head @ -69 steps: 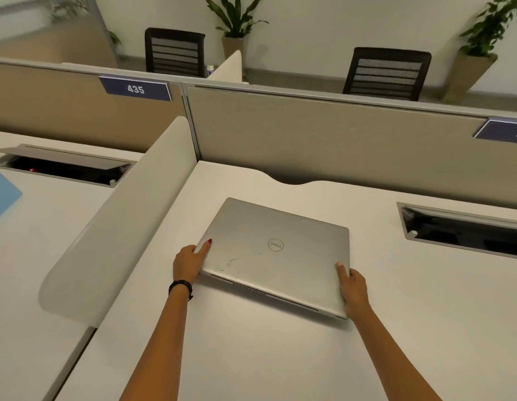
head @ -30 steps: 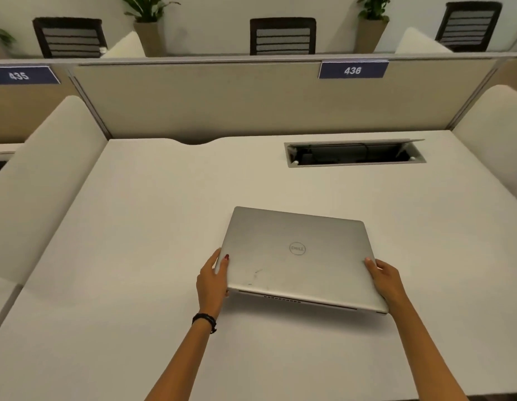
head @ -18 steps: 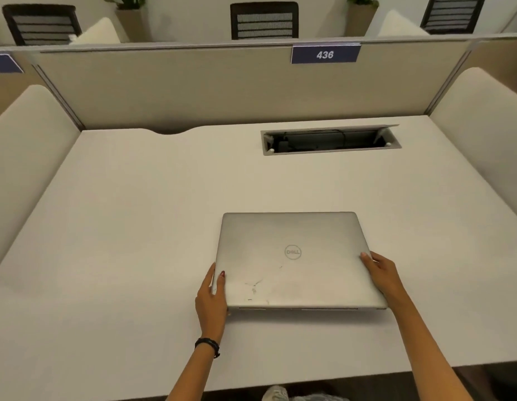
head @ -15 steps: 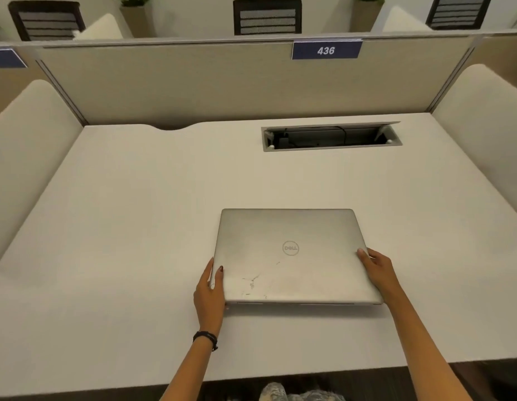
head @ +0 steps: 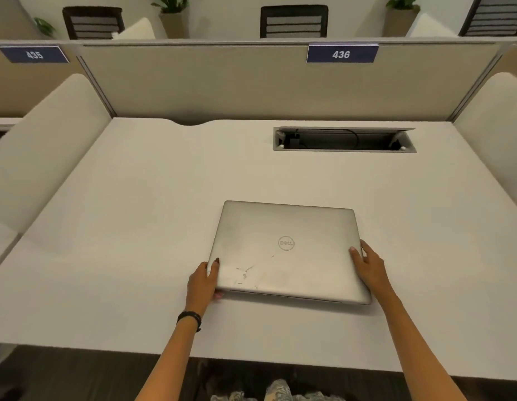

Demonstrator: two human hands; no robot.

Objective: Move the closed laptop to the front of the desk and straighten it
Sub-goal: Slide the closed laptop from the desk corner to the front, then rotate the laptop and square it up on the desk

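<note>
A closed silver laptop [head: 286,250] with a round logo and scratches on its lid lies flat on the white desk [head: 135,227], a little right of centre and near the front edge. Its front edge runs nearly parallel to the desk's front edge, slightly lower at the right. My left hand [head: 203,280] grips the laptop's front left corner, thumb on the lid. My right hand [head: 367,263] holds the right side edge, with fingers resting on the lid.
An open cable tray [head: 344,139] is sunk into the desk at the back right. A beige partition [head: 222,82] with a "436" sign [head: 341,54] closes the back. Low white side dividers [head: 43,151] flank the desk. Chairs and potted plants stand beyond.
The laptop has come from the desk's back left toward the front and turned from angled to nearly square. Both hands stayed on it throughout.
</note>
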